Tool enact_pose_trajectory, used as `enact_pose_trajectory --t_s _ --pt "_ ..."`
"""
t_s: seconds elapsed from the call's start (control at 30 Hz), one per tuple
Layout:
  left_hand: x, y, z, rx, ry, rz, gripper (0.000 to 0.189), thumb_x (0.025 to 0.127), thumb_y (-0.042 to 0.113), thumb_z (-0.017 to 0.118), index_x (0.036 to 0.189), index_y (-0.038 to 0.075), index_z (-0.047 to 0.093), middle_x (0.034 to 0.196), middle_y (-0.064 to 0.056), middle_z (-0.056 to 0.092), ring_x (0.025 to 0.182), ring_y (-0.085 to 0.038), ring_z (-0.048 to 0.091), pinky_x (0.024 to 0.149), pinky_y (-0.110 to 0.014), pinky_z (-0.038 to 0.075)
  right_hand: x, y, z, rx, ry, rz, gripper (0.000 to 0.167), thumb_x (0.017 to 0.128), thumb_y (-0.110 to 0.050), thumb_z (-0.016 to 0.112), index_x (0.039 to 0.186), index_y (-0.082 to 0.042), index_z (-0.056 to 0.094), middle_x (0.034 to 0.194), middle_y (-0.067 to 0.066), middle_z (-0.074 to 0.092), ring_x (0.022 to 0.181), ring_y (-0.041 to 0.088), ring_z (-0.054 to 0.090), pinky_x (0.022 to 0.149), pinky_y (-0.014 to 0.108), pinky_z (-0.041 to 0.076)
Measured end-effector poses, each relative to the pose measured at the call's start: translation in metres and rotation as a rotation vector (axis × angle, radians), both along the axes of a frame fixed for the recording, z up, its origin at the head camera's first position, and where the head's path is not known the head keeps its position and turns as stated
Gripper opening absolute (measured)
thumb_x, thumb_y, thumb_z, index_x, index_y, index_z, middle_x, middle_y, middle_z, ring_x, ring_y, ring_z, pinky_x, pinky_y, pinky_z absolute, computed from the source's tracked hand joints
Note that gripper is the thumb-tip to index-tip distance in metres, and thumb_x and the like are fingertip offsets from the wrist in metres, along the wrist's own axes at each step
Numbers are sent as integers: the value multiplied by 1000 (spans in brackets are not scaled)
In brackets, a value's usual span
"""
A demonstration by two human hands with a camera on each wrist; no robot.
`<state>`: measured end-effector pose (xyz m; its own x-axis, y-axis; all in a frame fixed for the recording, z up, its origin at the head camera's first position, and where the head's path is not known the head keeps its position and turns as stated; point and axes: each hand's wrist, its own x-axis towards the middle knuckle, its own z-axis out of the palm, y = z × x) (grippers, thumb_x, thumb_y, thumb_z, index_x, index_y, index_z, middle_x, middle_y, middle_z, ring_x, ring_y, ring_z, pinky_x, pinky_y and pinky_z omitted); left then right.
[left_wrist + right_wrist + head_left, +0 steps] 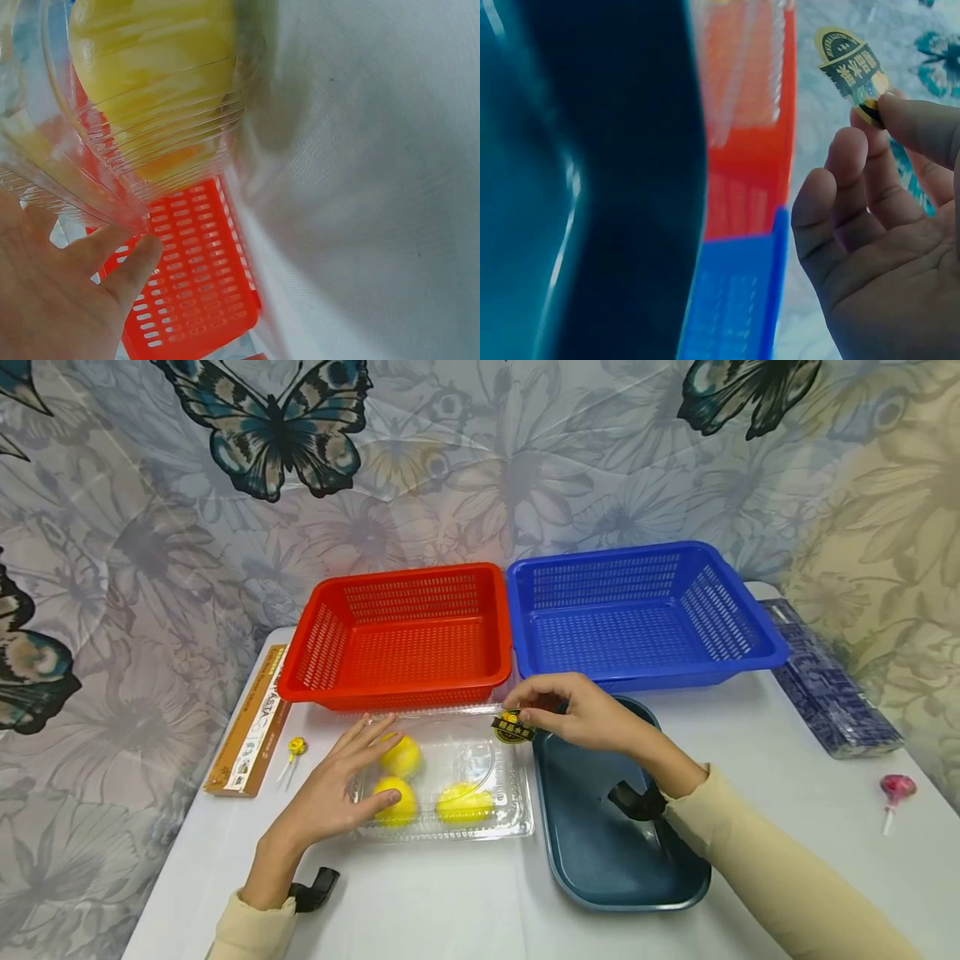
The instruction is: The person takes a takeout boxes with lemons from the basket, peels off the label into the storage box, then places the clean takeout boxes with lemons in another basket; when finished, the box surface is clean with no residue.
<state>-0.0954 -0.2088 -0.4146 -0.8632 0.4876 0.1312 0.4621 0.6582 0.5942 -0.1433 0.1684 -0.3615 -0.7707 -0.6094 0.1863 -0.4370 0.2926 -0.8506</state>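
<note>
A clear plastic clamshell container [517, 818] lies closed on the table with yellow lemon-like fruits [465, 803] inside. My left hand [333, 789] rests on its left side, fingers spread and fairly straight. In the left wrist view, the fingers of that hand [67, 292] touch the container's ridged edge, close to one yellow fruit [157, 82]. Between thumb and index finger, my right hand [588, 714] pinches a small black-and-gold sticker [513, 727] over the container's right back corner. The right wrist view shows the sticker [851, 71] held up by its lower end.
Behind the container stand a red basket [420, 647] and a blue basket [600, 627]. A dark teal tray [600, 860] lies beneath my right forearm. Left are a pasta box [251, 727] and yellow lollipop [297, 746]; right, a dark-blue patterned package [832, 685] and pink lollipop [897, 787].
</note>
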Motion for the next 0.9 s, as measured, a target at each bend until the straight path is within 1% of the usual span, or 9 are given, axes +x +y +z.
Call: enact_pose_trajectory --t_s 0.27,0.5,0.63,0.8,0.9 --pt "1 -2 -3 3 -4 5 72 86 42 76 152 29 50 168 10 30 157 -41 19 112 -80 22 3 27 -14 45 -36 -59 19 97 -3 65 112 -9 74 102 4 74 87 15 63 78 23 56" --pt "1 -1 -2 11 -13 1 72 86 41 77 152 29 50 168 8 31 156 -44 19 111 -80 23 6 45 -23 72 -46 -62 18 97 -3 65 112 -9 74 107 6 75 89 13 64 80 23 56" --pt "1 0 -2 12 -16 0 72 86 41 77 152 28 50 168 8 31 156 -44 19 111 -80 23 7 53 -26 107 -73 -68 18 97 -4 66 112 -9 74 107 5 75 90 12 64 81 23 56" --pt "1 0 0 11 -13 -1 72 86 40 77 151 27 51 168 8 31 156 -43 20 112 -79 23 6 61 -30 162 -118 -40 19 97 -4 65 114 -8 74 110 7 75 91 11 65 81 22 55" --pt "1 0 1 9 -14 1 72 86 40 77 151 27 51 168 8 30 156 -43 21 112 -79 23 5 63 -34 187 -146 -11 20 98 -3 64 115 -5 73 109 8 74 87 10 63 77 23 55"
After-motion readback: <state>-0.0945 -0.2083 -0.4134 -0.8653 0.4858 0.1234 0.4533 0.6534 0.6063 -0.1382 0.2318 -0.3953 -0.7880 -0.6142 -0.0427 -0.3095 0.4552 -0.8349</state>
